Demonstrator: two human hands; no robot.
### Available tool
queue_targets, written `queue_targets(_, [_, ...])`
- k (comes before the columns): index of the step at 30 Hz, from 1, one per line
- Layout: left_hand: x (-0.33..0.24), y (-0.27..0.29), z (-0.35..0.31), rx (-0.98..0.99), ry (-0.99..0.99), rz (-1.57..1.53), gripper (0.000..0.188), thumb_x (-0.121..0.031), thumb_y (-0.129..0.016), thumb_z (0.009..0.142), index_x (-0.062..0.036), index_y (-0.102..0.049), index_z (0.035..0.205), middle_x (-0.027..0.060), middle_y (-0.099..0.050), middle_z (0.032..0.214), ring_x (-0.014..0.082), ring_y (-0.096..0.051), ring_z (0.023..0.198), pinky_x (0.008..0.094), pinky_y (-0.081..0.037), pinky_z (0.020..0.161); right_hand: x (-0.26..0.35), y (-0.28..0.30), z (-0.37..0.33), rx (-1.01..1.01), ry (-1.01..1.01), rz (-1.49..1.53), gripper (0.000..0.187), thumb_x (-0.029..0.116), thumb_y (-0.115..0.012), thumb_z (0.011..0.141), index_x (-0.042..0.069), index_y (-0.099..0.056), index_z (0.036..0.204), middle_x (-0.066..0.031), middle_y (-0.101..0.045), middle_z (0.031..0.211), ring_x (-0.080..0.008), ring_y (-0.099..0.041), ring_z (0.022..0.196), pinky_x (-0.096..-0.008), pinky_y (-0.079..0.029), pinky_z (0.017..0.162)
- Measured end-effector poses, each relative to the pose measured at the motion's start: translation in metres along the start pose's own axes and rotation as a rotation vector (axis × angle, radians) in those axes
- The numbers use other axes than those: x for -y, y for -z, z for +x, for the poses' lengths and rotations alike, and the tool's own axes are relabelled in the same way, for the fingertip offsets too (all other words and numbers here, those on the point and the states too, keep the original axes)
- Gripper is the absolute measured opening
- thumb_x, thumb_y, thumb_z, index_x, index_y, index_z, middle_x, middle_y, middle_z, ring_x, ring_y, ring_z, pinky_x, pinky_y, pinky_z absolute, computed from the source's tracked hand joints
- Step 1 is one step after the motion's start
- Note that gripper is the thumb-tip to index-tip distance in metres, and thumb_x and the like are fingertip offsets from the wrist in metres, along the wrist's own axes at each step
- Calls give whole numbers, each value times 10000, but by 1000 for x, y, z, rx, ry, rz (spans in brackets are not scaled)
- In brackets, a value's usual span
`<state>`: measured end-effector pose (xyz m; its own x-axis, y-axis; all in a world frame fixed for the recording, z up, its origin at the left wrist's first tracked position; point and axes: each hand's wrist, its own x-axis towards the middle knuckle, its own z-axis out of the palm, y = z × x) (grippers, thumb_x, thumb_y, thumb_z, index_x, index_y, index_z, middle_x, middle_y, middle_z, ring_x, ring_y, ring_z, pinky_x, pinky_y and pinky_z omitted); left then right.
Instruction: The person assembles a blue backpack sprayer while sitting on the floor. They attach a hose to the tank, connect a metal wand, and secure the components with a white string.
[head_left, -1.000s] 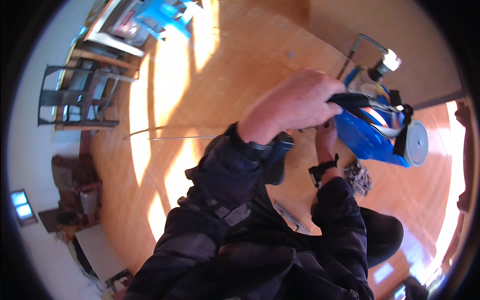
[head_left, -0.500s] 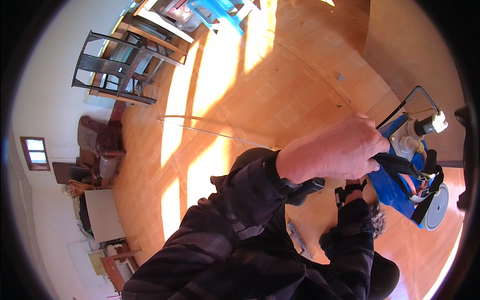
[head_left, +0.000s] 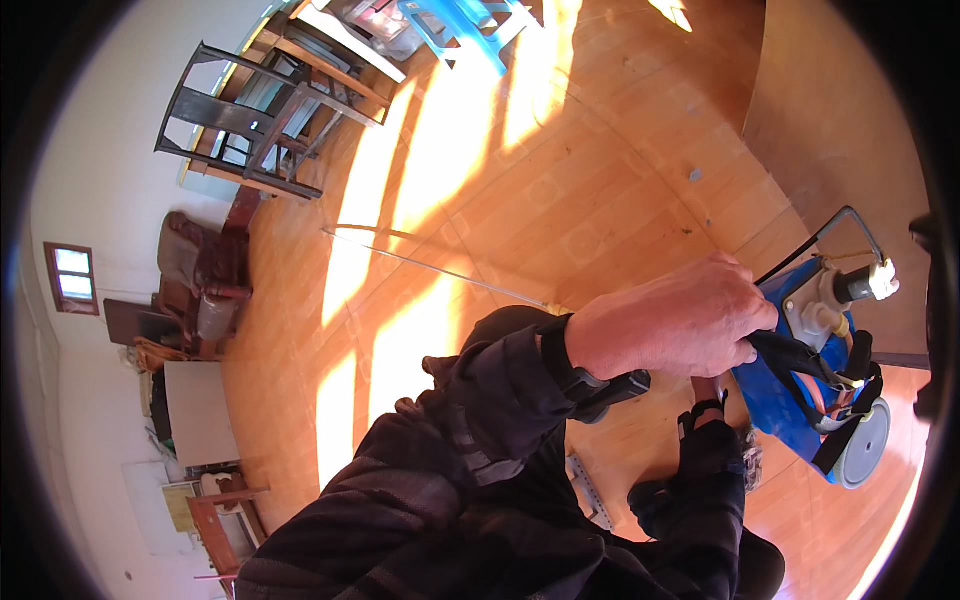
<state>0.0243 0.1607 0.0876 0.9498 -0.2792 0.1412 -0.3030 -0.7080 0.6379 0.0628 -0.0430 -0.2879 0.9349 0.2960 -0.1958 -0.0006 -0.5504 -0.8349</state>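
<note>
A blue knapsack sprayer [head_left: 775,400] lies tilted at the right, with a round grey lid, a bent metal lever [head_left: 845,220] and a pale pump fitting. My left hand [head_left: 680,315] reaches across to it, fingers closed on a black strap [head_left: 785,350] at its side. Below and partly behind that hand, my right hand [head_left: 707,388] is close to the blue tank; its fingers are hidden. Black bands circle both wrists. On the floor a long thin spray wand [head_left: 440,268] stretches leftward from near my knee.
A dark wooden chair [head_left: 225,120] and a blue plastic stool [head_left: 465,30] stand at the far side. A brown armchair [head_left: 205,270] is at the left wall. A wooden panel [head_left: 840,130] rises beyond the sprayer. A grey metal strip [head_left: 588,490] lies between my legs.
The view has shifted a little, so the sprayer appears slightly lower. My left hand stays on the strap. My right hand has shifted slightly beneath it.
</note>
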Motion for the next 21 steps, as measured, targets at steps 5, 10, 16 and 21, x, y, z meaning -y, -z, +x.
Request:
queue_targets(5, [-1, -3, 1, -5, 30, 25, 153, -148, -747, 824, -14, -716, 890, 190, -694, 851, 378, -673, 924, 467, -509, 907, -52, 38, -17, 44, -56, -110, 479, 275, -718, 946, -8, -668, 1329, -259, -711, 1268, -404, -697, 1143, -462, -560, 961])
queue_targets(10, [-4, -6, 3, 9, 44, 75, 175, -158, -751, 824, -12, -724, 915, 214, -689, 836, 413, -689, 909, 486, -532, 846, -124, 104, -43, 31, -137, -342, 487, 289, -727, 935, -7, -677, 1319, -259, -719, 1257, -407, -703, 1132, -467, -566, 952])
queue_targets(16, [-6, -5, -2, -44, 32, -2, 184, -164, -757, 826, -22, -742, 943, 235, -702, 853, 436, -701, 880, 492, -555, 810, -183, 178, -71, -30, -219, -558, 498, 307, -739, 922, -6, -687, 1307, -258, -728, 1244, -412, -709, 1120, -472, -573, 943])
queue_targets(21, [-6, -6, -3, -96, -5, -32, 189, -175, -761, 848, -29, -765, 968, 221, -735, 886, 423, -722, 888, 476, -577, 806, -183, 194, -66, -57, -193, -691, 507, 321, -749, 912, -5, -696, 1297, -258, -735, 1233, -415, -715, 1110, -477, -579, 935])
